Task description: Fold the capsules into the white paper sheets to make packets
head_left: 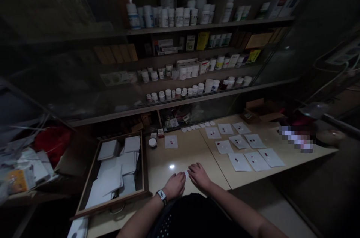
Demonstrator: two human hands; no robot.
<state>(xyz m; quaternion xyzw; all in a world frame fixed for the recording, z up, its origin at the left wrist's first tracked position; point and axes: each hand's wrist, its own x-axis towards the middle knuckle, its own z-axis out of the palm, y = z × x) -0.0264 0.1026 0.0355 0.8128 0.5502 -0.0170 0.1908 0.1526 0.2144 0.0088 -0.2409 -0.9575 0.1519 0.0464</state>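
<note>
Both hands meet over the near edge of the counter, around a small piece of white folded paper [186,175]. My left hand [174,185], with a watch [161,196] on its wrist, has its fingers closed on the paper's left side. From the right, my right hand [199,176] has curled fingers on the other side; its fingertips partly cover the paper. Ahead lies one white paper sheet [171,142] with dark red pills on it. Beside that sheet stand a white-lidded jar [152,143] and two small boxes [160,133].
At right, several paper sheets [241,141] hold pills, with small folded paper packets [198,127] behind. A wooden drawer or tray [144,166] of white paper stands left. Shelves of medicine bottles [179,17] rise behind. An open cardboard box [260,110] sits at back right.
</note>
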